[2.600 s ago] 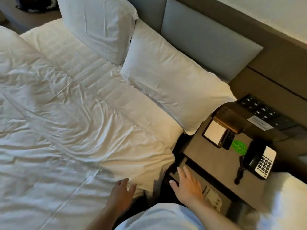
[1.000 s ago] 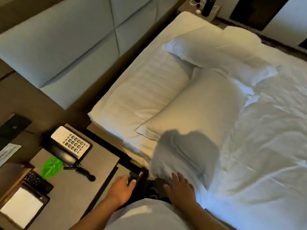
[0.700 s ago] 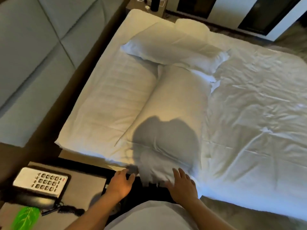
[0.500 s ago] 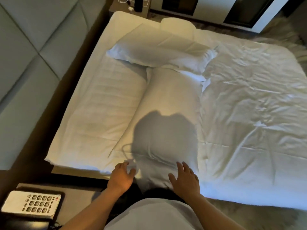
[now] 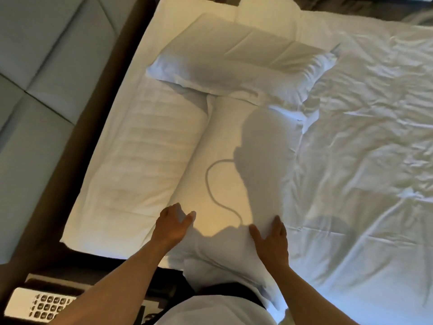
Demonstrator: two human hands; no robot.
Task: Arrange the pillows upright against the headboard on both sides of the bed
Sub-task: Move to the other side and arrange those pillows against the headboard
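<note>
Lying flat and lengthwise on the bed (image 5: 365, 141), the near pillow (image 5: 236, 165) had both hands at its closest end. The left hand (image 5: 172, 225) gripped the pillow's left corner, fingers curled around the fabric and thumb pressed on top. The right hand (image 5: 271, 240) rested on the pillow's right side with fingers spread wide and thumb out, pressing the cloth without closing on it. A second pillow (image 5: 241, 59) lay flat across the far end of the first, touching it, with a third white cushion (image 5: 267, 8) just beyond. None stood against the grey padded headboard (image 5: 42, 66) at the left, and bare mattress sheet (image 5: 140, 160) lay between it and the pillows. A telephone (image 5: 39, 306) sat on the bench at lower left. The duvet (image 5: 375, 207) was wrinkled on the right.
</note>
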